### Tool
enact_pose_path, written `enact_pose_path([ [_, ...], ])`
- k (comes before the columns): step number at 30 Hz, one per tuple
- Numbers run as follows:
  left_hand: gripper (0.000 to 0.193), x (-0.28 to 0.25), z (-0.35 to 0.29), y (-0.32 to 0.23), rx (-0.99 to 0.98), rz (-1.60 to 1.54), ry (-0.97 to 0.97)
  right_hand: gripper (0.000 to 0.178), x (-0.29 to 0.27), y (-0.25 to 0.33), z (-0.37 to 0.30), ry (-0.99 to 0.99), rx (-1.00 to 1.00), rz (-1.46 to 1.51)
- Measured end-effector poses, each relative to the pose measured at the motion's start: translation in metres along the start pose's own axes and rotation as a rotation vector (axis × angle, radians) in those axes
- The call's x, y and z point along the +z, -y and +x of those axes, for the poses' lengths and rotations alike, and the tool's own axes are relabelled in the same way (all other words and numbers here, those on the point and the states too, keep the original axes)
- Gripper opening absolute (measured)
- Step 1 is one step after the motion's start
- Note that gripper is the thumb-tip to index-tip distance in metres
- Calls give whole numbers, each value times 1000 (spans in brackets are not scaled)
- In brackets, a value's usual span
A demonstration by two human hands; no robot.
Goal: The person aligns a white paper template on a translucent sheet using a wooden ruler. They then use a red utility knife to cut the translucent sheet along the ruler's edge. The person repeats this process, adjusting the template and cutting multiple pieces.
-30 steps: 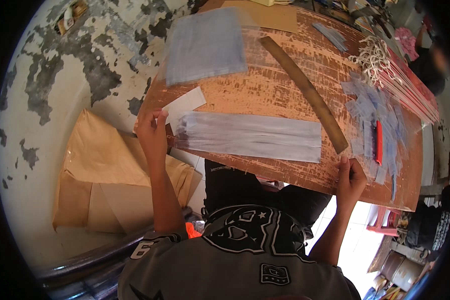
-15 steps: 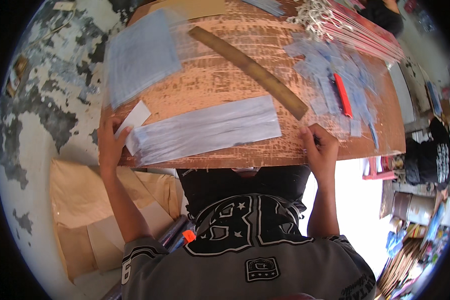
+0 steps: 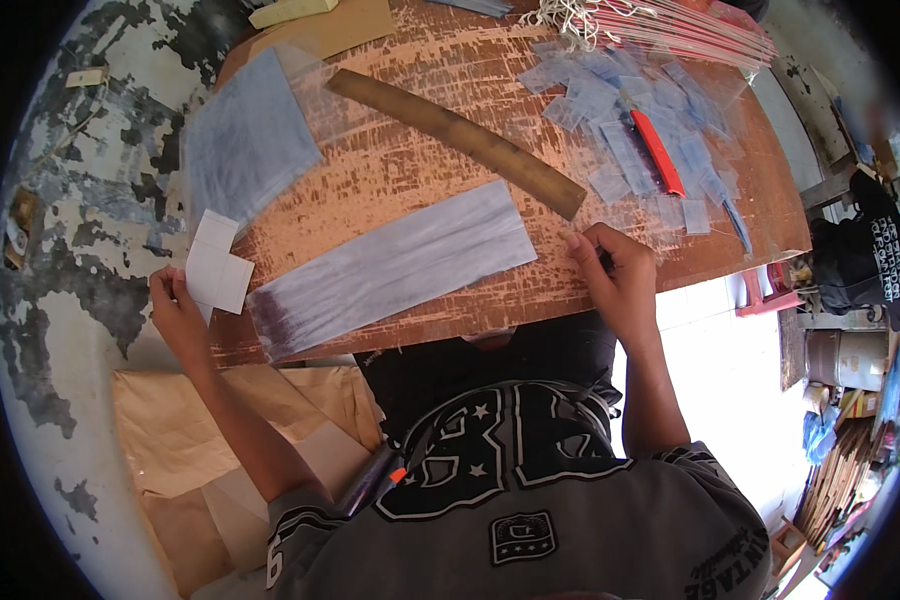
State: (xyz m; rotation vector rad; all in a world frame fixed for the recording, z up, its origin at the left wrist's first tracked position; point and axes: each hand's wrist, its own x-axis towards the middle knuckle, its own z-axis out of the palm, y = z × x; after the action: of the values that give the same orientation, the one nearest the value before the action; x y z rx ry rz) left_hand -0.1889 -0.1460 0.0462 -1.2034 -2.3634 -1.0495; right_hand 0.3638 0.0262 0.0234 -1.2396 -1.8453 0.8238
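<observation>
Between the thumb and fingers of my left hand, at the table's left edge, is a white card with an angular, stepped outline. A long, pale grey plastic strip lies slantwise before me, dark at its left end. Close to its right end, my right hand rests at the table edge with curled fingers and thumb drawn in. Whether anything small is inside it is hidden. Beyond the strip lies a flat brown ruler-like bar. A red cutter knife lies on scattered clear plastic pieces.
A bluish stack of plastic sheets covers the table's far left. Red rods with white cords lie at the far right. Brown paper sits below the left edge. The worn brown table meets a peeling wall.
My left hand has drawn the white card left, off the strip's end, and the card now shows a wider, stepped shape. My right hand stays near the strip's right end.
</observation>
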Motion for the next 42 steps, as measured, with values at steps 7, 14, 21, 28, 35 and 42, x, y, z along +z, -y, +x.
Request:
enact_pose_path([
  [7,15,26,-29,-153,91,-343,303,18,26,20,8,44,-31,271],
  [14,12,101,-55,-241,259,-574,782,19,45,9,31,-51,-170,-68],
  [21,13,134,-58,-244,308,-493,765,25,56,-3,34,-71,-183,-122],
  [28,15,136,-58,-244,337,-462,778,30,62,-4,28,-84,-221,-265],
  [35,13,132,-62,-247,387,-425,770,30,62,-3,27,-92,-275,-295],
  [42,16,137,-66,-245,314,-493,785,31,62,-1,27,-75,-267,-314],
])
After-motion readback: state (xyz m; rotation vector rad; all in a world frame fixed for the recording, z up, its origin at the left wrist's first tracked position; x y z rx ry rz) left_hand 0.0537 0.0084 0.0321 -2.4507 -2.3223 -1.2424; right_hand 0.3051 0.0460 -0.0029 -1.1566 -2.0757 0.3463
